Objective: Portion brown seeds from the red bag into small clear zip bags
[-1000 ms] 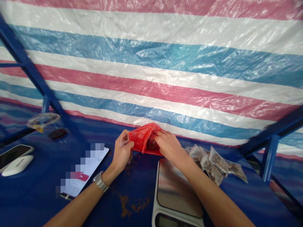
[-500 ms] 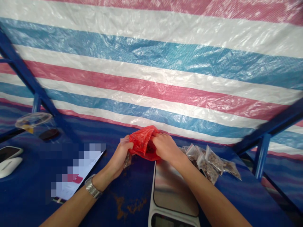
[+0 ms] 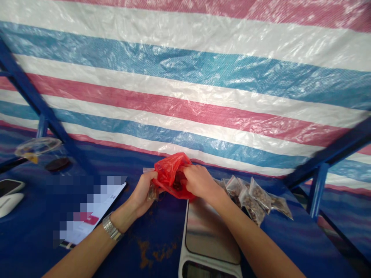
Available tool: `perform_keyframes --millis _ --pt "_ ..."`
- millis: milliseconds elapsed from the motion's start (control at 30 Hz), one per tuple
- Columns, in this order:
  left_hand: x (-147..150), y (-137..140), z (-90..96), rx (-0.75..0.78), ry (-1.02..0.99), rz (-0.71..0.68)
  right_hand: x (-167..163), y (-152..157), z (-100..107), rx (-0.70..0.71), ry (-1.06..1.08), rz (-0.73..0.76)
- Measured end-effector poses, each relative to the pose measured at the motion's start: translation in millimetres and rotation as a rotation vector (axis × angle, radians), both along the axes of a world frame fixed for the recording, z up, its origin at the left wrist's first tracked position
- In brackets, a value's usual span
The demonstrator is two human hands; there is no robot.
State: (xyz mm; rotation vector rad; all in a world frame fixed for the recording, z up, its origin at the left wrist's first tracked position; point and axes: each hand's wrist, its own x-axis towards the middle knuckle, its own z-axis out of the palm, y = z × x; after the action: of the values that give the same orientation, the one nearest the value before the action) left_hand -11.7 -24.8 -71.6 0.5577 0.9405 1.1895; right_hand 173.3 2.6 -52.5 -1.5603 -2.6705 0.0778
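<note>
Between my hands is a red plastic bag (image 3: 169, 170), its mouth spread and dark brown bits showing inside. My left hand (image 3: 144, 191) is closed on the bag's left edge, and a small clear bag with brown contents (image 3: 153, 192) hangs from the same hand. At the right edge of the mouth, my right hand (image 3: 199, 181) has its fingers curled over the rim and partly inside; the fingertips are hidden. Below the right wrist lies a kitchen scale (image 3: 213, 231) with a bare steel plate.
Several small zip bags of brown pieces (image 3: 255, 199) lie right of the scale. Left are a phone (image 3: 95, 216), a white earbud case (image 3: 10, 204) and a clear plastic cup (image 3: 55, 158). Brown powder (image 3: 156, 253) is spilled on the blue table. A striped tarp (image 3: 185, 88) hangs behind.
The whole view has shifted slightly, so most things sit a little further left. The red bag's mouth has opened wider, showing more of its contents. Both hands keep their places on it.
</note>
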Motion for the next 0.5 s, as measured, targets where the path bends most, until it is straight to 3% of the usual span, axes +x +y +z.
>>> perform_keyframes --millis 333,500 --pt "-2.8 3.4 -0.2 -0.051 -0.084 0.135 -0.8 -1.4 0.5 0.006 0.056 0.069" --pt "-2.8 1.6 -1.6 -0.007 -0.038 0.085 -2.7 -1.3 -1.8 -0.023 0.107 0.066"
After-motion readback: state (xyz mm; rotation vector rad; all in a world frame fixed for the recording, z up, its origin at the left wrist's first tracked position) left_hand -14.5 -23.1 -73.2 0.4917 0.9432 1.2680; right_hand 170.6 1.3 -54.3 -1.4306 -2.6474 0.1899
